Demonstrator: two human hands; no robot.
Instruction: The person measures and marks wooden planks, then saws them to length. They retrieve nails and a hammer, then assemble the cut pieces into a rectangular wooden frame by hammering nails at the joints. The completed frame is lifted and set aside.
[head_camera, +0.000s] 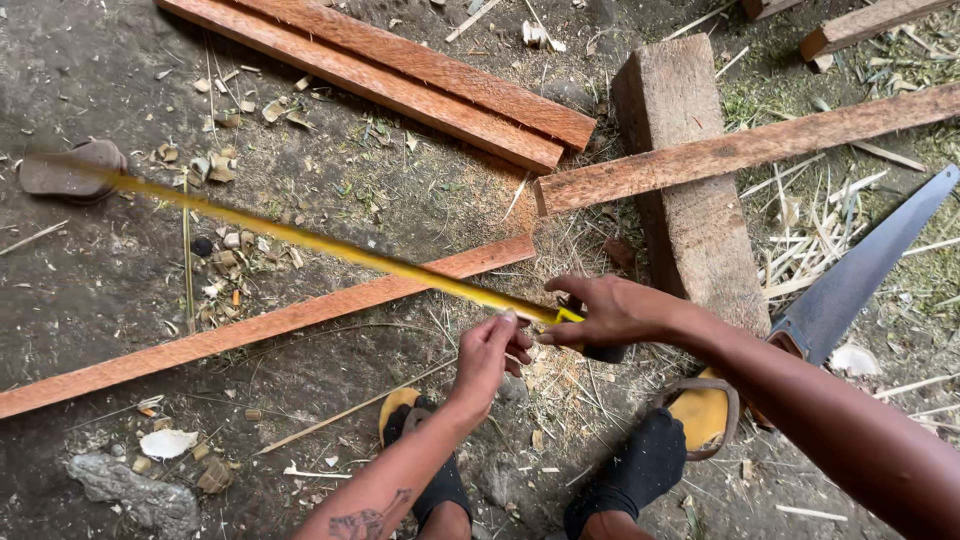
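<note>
A yellow measuring tape blade (300, 240) stretches from the far left toward my hands. My left hand (488, 352) pinches the blade near its case end. My right hand (605, 312) grips the dark tape case, mostly hidden under the fingers. Below the tape lies a long reddish wooden plank (250, 328) running diagonally across the dirt ground. The tape hovers blurred above the plank. My feet in dark socks and yellow sandals (700, 410) stand at the bottom.
Two reddish planks (400, 75) lie at the top. A thick wooden block (690, 190) carries another plank (750, 148). A hand saw (860, 270) rests to the right. A sandal (70, 170) lies far left, a stone (135, 490) at lower left. Wood chips and straw litter the dirt.
</note>
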